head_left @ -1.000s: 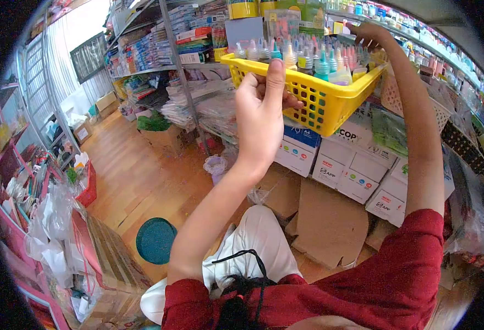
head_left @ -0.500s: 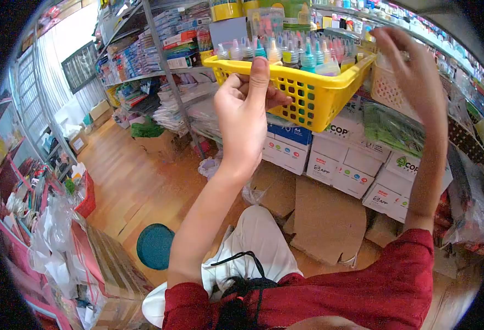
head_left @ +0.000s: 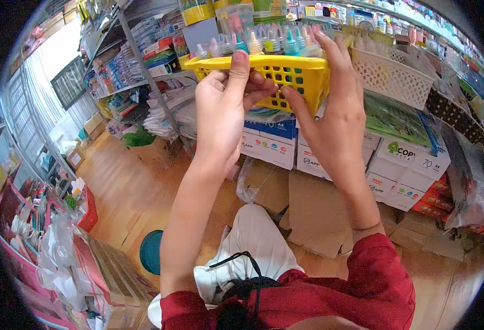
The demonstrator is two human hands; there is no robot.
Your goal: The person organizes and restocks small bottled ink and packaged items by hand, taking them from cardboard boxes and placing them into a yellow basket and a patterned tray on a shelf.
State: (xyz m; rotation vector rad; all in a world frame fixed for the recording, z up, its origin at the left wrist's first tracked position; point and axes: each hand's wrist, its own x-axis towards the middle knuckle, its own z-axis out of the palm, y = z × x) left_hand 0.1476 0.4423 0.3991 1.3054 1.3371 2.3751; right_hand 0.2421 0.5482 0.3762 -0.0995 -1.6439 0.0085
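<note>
A yellow plastic basket [head_left: 294,62] with a lattice wall is in front of me, at the edge of the shelf. Several small bottles with pointed caps [head_left: 291,43] stand inside it, in teal, cream and clear tones. My left hand [head_left: 220,107] grips its front, thumb over the rim and fingers curled below against the wall. Around the right front corner, my right hand [head_left: 338,113] closes with its fingers up at the rim and its thumb by the lattice. The basket's far side and base are mostly hidden.
A white lattice basket [head_left: 390,77] stands to the right on the shelf. Paper cartons [head_left: 398,173] are stacked underneath, with flattened cardboard [head_left: 319,214] on the floor. A teal round stool [head_left: 151,252] and a taped box [head_left: 115,264] are at lower left.
My right hand has come down and left from the air onto the basket's right corner. My left hand keeps its hold. The view has turned slightly right, and the basket appears further left.
</note>
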